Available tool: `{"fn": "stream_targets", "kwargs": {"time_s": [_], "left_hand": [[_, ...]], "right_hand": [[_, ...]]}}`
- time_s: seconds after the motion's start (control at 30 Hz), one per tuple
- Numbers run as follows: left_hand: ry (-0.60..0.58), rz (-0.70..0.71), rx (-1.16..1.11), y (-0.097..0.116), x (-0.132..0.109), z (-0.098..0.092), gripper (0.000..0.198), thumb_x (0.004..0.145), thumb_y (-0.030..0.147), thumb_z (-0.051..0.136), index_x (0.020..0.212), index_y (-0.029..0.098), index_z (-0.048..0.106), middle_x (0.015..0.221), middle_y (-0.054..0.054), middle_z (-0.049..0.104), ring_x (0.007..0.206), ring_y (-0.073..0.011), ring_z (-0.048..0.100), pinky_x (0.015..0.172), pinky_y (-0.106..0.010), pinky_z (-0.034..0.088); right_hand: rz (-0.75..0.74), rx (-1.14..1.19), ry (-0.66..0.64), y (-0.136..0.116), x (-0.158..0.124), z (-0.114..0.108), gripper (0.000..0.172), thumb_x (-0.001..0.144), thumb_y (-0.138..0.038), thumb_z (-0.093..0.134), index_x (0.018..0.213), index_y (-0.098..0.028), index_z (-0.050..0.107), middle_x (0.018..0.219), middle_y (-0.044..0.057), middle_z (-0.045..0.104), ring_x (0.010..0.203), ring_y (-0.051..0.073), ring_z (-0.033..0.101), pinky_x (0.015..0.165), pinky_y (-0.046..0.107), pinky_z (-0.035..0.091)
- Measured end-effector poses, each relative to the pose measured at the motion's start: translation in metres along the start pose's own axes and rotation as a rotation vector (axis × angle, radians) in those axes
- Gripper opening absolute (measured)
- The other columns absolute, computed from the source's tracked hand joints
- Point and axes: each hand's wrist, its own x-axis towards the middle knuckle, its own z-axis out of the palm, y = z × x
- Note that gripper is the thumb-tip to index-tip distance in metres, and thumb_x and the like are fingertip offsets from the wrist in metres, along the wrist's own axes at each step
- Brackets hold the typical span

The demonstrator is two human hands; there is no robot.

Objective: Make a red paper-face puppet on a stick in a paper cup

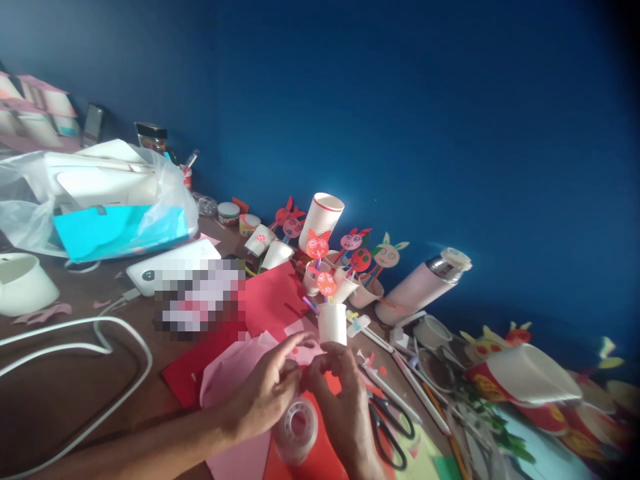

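Observation:
Over a pile of red paper (273, 297) and pink paper (225, 373), my left hand (263, 393) is closed, thumb and fingers drawn together. Close beside it, my right hand (345, 393) has its fingers bent in a pinch. Anything between the fingertips is too small or hidden to make out. A white paper cup (333, 325) stands just beyond my right fingers, below a round orange paper face (327, 285). Below and between my hands lies a clear roll of tape (285, 437). Scissors with black handles (376, 420) rest right of my right wrist.
Several cups with paper animal faces (391, 255) stand toward the blue wall, near stacked paper cups (320, 217) and a tilted pink flask (417, 293). Pens and paper scraps clutter the right. A white power bank (175, 263), cable (135, 343) and plastic bag (173, 180) lie left.

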Motion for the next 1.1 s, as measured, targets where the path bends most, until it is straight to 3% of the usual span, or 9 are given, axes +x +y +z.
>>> {"fn": "stream_targets", "kwargs": {"time_s": [0.23,0.47,0.63,0.77,0.9,1.1], "left_hand": [[-0.022,-0.125,-0.137,-0.001,0.012,-0.007,0.019,0.077,0.031,0.059,0.082,0.012,0.057,0.060,-0.002,0.060,0.056,-0.0129,0.055,0.058,-0.026,0.042],[0.081,-0.185,-0.152,0.013,0.012,-0.006,0.014,0.075,0.027,0.059,0.072,0.014,0.055,0.054,0.001,0.059,0.049,-0.0090,0.053,0.048,-0.020,0.034],[0.113,-0.211,-0.119,0.023,0.011,-0.006,0.015,0.078,0.026,0.053,0.070,0.014,0.051,0.051,0.001,0.058,0.046,-0.0079,0.050,0.041,-0.017,0.026],[0.117,-0.233,-0.082,0.022,0.011,-0.007,0.014,0.076,0.027,0.055,0.071,0.015,0.049,0.061,0.001,0.062,0.046,-0.0063,0.049,0.040,-0.016,0.023],[0.107,-0.227,-0.045,0.020,0.013,-0.009,0.012,0.075,0.027,0.054,0.075,0.016,0.049,0.065,0.002,0.061,0.047,-0.0065,0.050,0.041,-0.016,0.022],[0.117,-0.188,-0.017,0.012,0.016,-0.014,0.022,0.076,0.036,0.057,0.076,0.016,0.050,0.058,0.003,0.057,0.045,-0.0068,0.047,0.041,-0.018,0.023]], "right_hand": [[0.010,0.044,0.069,-0.001,0.003,0.000,0.025,0.081,-0.024,0.054,0.103,-0.022,0.043,0.066,-0.006,0.057,0.065,0.012,0.057,0.066,0.023,0.048],[0.001,0.084,0.061,0.002,0.003,-0.005,0.037,0.084,-0.026,0.053,0.117,-0.020,0.040,0.072,-0.002,0.064,0.072,0.015,0.062,0.072,0.030,0.049],[-0.040,0.194,0.209,0.006,0.013,-0.043,0.051,0.085,-0.030,0.052,0.131,-0.022,0.032,0.086,0.004,0.068,0.083,0.019,0.065,0.078,0.037,0.050],[-0.109,0.009,0.339,0.018,0.009,-0.081,0.054,0.082,-0.031,0.056,0.131,-0.019,0.036,0.088,0.007,0.068,0.086,0.021,0.066,0.077,0.038,0.052],[-0.162,-0.271,0.421,0.039,-0.005,-0.101,0.055,0.083,-0.033,0.053,0.133,-0.017,0.034,0.085,0.007,0.068,0.083,0.022,0.067,0.070,0.034,0.053],[-0.288,-0.695,0.329,0.070,-0.019,-0.107,0.045,0.087,-0.034,0.049,0.129,-0.019,0.042,0.083,0.005,0.071,0.083,0.023,0.064,0.081,0.040,0.045]]}}
